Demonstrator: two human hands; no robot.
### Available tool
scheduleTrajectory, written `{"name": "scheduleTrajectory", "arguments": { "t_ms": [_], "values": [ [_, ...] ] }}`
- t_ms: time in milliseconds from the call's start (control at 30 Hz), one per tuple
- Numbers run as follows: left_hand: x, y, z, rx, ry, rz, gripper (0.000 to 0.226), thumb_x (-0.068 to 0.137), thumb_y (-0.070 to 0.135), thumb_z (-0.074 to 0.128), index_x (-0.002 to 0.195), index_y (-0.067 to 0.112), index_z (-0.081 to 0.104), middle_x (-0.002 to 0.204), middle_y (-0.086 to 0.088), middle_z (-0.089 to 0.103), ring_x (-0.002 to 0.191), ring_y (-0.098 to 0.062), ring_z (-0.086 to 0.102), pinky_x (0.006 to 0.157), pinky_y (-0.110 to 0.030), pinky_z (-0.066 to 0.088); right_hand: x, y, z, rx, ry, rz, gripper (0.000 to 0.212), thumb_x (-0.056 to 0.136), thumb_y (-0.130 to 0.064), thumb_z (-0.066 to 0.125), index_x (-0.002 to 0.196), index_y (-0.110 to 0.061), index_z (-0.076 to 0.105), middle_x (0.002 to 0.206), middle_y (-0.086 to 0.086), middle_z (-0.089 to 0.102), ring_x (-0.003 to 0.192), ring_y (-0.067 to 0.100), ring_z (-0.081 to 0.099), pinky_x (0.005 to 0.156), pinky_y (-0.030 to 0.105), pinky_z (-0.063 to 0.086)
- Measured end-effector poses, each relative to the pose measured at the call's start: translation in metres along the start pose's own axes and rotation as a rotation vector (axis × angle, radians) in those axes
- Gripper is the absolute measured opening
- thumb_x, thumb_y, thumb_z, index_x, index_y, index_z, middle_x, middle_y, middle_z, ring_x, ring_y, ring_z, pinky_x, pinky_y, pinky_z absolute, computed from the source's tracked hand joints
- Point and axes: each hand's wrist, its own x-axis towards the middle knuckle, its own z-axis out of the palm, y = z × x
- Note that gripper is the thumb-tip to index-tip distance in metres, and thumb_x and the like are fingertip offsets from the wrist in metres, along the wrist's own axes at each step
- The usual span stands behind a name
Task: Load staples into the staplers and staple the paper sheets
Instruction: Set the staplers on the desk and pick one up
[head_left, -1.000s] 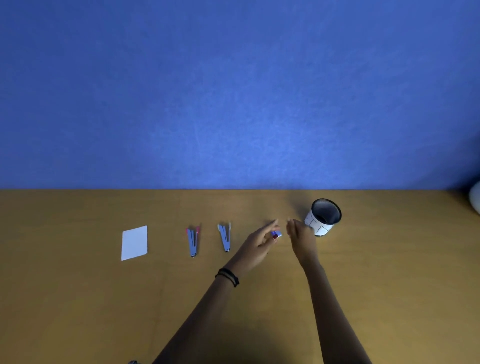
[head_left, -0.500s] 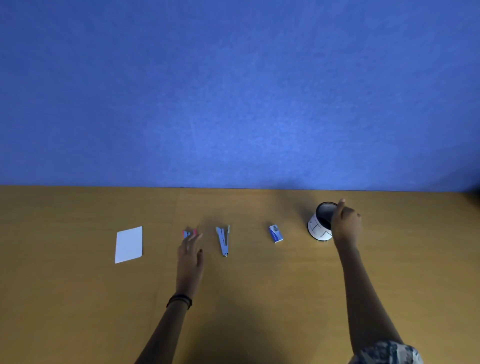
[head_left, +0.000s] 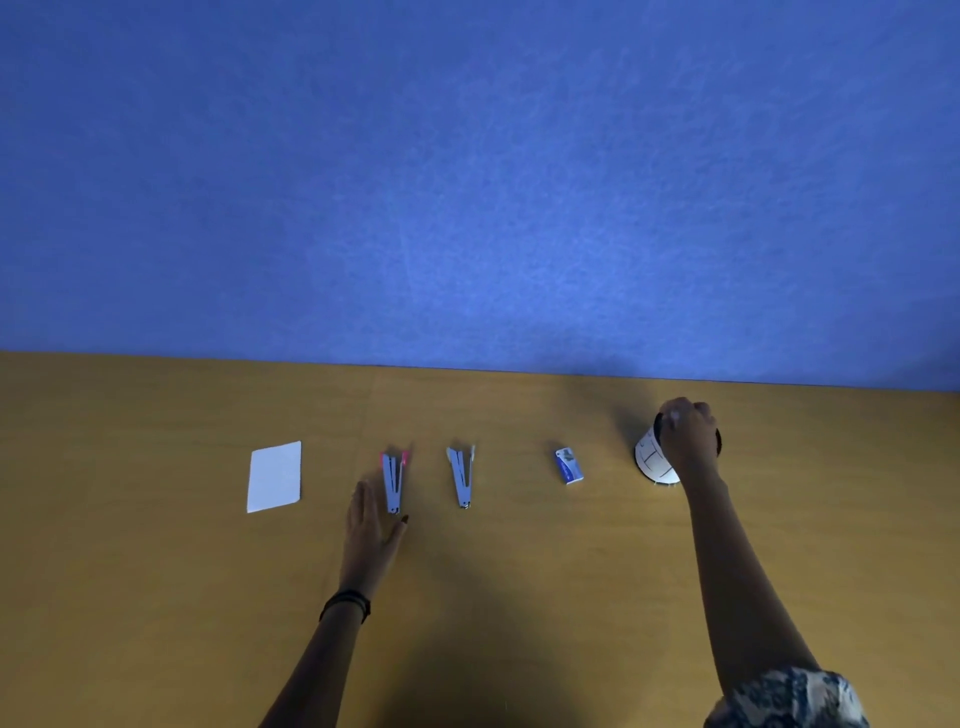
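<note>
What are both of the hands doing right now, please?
Left hand: open, flat beside the pink-tipped stapler.
Right hand: curled over the white cup; grip cannot be told.

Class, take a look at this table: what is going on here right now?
A person works at a wooden table. The left hand is open, fingers straight, beside the pink-tipped stapler. The right hand is curled over the rim of the white cup, grip unclear. Both staplers lie swung open. The grey stapler, the staple box and the paper sheet are untouched.
</note>
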Motion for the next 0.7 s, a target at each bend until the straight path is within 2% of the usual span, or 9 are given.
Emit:
{"name": "scheduleTrajectory", "arguments": {
  "t_ms": [167, 267, 367, 433, 500, 533, 567, 633, 700],
  "values": [
    [0.002, -0.011, 0.004, 0.063, -0.067, 0.0, 0.098, 0.086, 0.038, 0.065, 0.15, 0.008, -0.003, 0.16, -0.007, -0.006, 0.148, -0.021, -0.007, 0.119, -0.036, 0.008, 0.003, -0.004, -0.002, -0.019, -0.062, 0.06, 0.025, 0.088, 0.002, 0.035, 0.108, 0.006, 0.051, 0.115, 0.029, 0.05, 0.098, 0.043, 0.053, 0.077, 0.044, 0.046],
    [0.004, -0.015, 0.004, 0.148, -0.114, 0.026, 0.105, 0.083, 0.043, 0.067, 0.149, 0.008, -0.006, 0.159, -0.007, -0.012, 0.147, -0.022, -0.012, 0.119, -0.036, 0.007, 0.001, 0.0, 0.0, -0.095, -0.125, 0.079, 0.014, 0.086, 0.004, 0.035, 0.086, -0.001, 0.049, 0.096, 0.025, 0.053, 0.086, 0.036, 0.053, 0.065, 0.035, 0.041],
    [0.005, -0.017, 0.001, 0.24, -0.171, 0.041, 0.111, 0.081, 0.048, 0.066, 0.147, 0.007, -0.014, 0.158, -0.008, -0.02, 0.146, -0.022, -0.017, 0.119, -0.034, 0.003, 0.003, 0.005, 0.002, -0.203, -0.188, 0.046, 0.033, 0.086, 0.008, 0.038, 0.058, -0.009, 0.036, 0.062, 0.007, 0.041, 0.062, 0.021, 0.04, 0.049, 0.024, 0.026],
    [0.005, -0.016, -0.001, 0.278, -0.196, 0.043, 0.114, 0.08, 0.049, 0.066, 0.147, 0.006, -0.016, 0.157, -0.009, -0.022, 0.146, -0.024, -0.018, 0.119, -0.033, 0.003, 0.001, 0.003, -0.001, -0.262, -0.229, 0.058, 0.044, 0.087, 0.008, 0.04, 0.053, -0.016, 0.028, 0.056, 0.001, 0.031, 0.052, 0.013, 0.029, 0.048, 0.022, 0.022],
    [0.005, -0.014, -0.003, 0.299, -0.209, 0.048, 0.114, 0.08, 0.048, 0.066, 0.147, 0.004, -0.015, 0.157, -0.011, -0.021, 0.146, -0.025, -0.017, 0.12, -0.033, 0.004, -0.002, 0.0, -0.003, -0.23, -0.169, 0.035, 0.04, 0.083, 0.014, 0.041, 0.052, -0.011, 0.036, 0.059, 0.004, 0.037, 0.053, 0.02, 0.037, 0.046, 0.025, 0.027],
    [0.005, -0.012, -0.004, 0.303, -0.212, 0.048, 0.114, 0.08, 0.048, 0.067, 0.147, 0.004, -0.014, 0.157, -0.011, -0.02, 0.146, -0.026, -0.016, 0.12, -0.033, 0.005, -0.006, -0.002, -0.003, -0.166, -0.097, 0.027, 0.03, 0.082, 0.014, 0.041, 0.061, -0.004, 0.05, 0.07, 0.011, 0.049, 0.062, 0.028, 0.049, 0.05, 0.028, 0.036],
    [0.005, -0.011, -0.004, 0.306, -0.214, 0.047, 0.113, 0.08, 0.047, 0.067, 0.147, 0.004, -0.014, 0.157, -0.012, -0.02, 0.146, -0.026, -0.016, 0.12, -0.034, 0.005, -0.013, -0.006, -0.003, -0.101, -0.019, 0.014, 0.021, 0.084, 0.011, 0.042, 0.083, 0.003, 0.061, 0.094, 0.019, 0.056, 0.079, 0.036, 0.057, 0.06, 0.035, 0.046],
    [0.005, -0.009, -0.006, 0.315, -0.228, 0.045, 0.113, 0.081, 0.047, 0.067, 0.147, 0.003, -0.014, 0.157, -0.012, -0.021, 0.146, -0.027, -0.017, 0.12, -0.034, 0.006, -0.026, -0.016, -0.001, -0.02, 0.101, -0.028, 0.035, 0.089, 0.004, 0.041, 0.123, 0.006, 0.052, 0.129, 0.023, 0.047, 0.106, 0.042, 0.054, 0.077, 0.046, 0.05],
    [0.005, -0.007, -0.008, 0.333, -0.244, 0.041, 0.113, 0.081, 0.047, 0.066, 0.146, 0.003, -0.016, 0.157, -0.012, -0.022, 0.146, -0.028, -0.017, 0.12, -0.035, 0.007, -0.039, -0.029, 0.007, 0.079, 0.147, -0.118, 0.041, 0.089, 0.005, 0.04, 0.13, 0.004, 0.046, 0.132, 0.023, 0.047, 0.112, 0.04, 0.051, 0.08, 0.044, 0.046]
  ]
}}
